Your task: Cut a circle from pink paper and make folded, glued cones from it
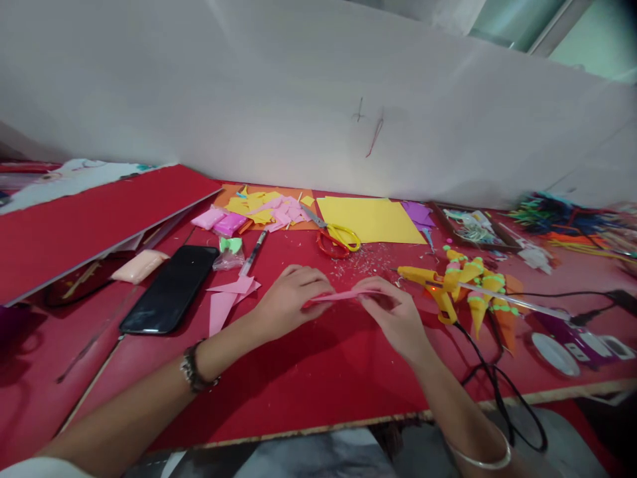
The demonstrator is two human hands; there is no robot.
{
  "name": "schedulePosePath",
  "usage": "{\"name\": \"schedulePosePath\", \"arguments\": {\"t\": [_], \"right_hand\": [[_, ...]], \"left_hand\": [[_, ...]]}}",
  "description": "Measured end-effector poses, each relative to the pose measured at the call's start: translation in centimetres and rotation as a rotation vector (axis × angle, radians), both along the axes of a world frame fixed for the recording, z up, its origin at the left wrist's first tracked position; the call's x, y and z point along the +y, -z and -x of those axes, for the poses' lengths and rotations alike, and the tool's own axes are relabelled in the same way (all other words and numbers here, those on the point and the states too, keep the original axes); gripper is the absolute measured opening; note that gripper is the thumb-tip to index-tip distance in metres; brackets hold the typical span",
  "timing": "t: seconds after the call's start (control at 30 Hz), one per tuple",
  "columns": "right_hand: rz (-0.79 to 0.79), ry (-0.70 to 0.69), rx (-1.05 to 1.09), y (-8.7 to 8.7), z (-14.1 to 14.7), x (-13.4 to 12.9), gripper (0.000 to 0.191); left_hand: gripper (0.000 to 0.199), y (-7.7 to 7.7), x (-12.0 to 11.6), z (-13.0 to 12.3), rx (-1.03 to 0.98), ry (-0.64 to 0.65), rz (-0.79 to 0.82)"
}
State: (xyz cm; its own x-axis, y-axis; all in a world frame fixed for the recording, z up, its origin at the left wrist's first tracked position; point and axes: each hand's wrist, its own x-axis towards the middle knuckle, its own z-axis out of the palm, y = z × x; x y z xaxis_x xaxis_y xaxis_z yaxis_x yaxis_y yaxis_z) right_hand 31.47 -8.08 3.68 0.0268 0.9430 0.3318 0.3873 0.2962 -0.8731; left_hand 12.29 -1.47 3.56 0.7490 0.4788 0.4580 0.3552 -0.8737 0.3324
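A thin piece of pink paper (343,296) is stretched between my two hands, just above the red table. My left hand (296,297) pinches its left end, fingers closed. At the other end my right hand (391,312) grips it between thumb and fingers. Left of my left hand lie several cut pink paper pieces (223,305), overlapping. A yellow glue gun (432,285) with a small orange light rests to the right of my right hand. Beside it are yellow paper cones (478,299) with green trim. Scissors (338,240) with red and yellow handles lie beyond my hands.
A black phone (172,289) and a pen (253,252) lie to the left. Yellow sheets (373,219) and pink scraps (286,211) are at the back by the wall. A tray (475,226) stands back right. Black cables (492,372) hang over the front edge.
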Motion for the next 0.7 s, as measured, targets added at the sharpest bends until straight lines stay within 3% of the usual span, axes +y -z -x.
{"name": "schedulePosePath", "arguments": {"t": [0.1,0.27,0.33,0.43,0.57,0.7], "right_hand": [[0.073,-0.027,0.111,-0.4,0.1,0.3,0.009],[-0.003,0.291,0.098,-1.2,-1.1,0.9,0.011],[0.004,0.291,0.041,-1.4,-1.5,0.9,0.012],[0.025,0.178,-0.061,-1.3,-1.2,0.6,0.015],[0.009,-0.005,-0.358,-0.3,-0.2,-0.1,0.022],[0.0,-0.031,-0.577,0.9,0.4,-0.9,0.026]], "left_hand": [[0.011,-0.3,-0.3,1.9,-0.043,0.007,-0.101],[0.011,-0.3,0.0,4.8,0.03,-0.154,-0.376],[0.012,-0.3,0.1,5.8,0.14,-0.144,-0.53],[0.018,0.3,-0.3,6.3,0.282,-0.033,-0.67],[0.012,1.9,-1.3,5.4,0.401,0.097,-0.6],[0.01,2.8,-2.4,3.8,0.499,0.121,-0.475]]}}
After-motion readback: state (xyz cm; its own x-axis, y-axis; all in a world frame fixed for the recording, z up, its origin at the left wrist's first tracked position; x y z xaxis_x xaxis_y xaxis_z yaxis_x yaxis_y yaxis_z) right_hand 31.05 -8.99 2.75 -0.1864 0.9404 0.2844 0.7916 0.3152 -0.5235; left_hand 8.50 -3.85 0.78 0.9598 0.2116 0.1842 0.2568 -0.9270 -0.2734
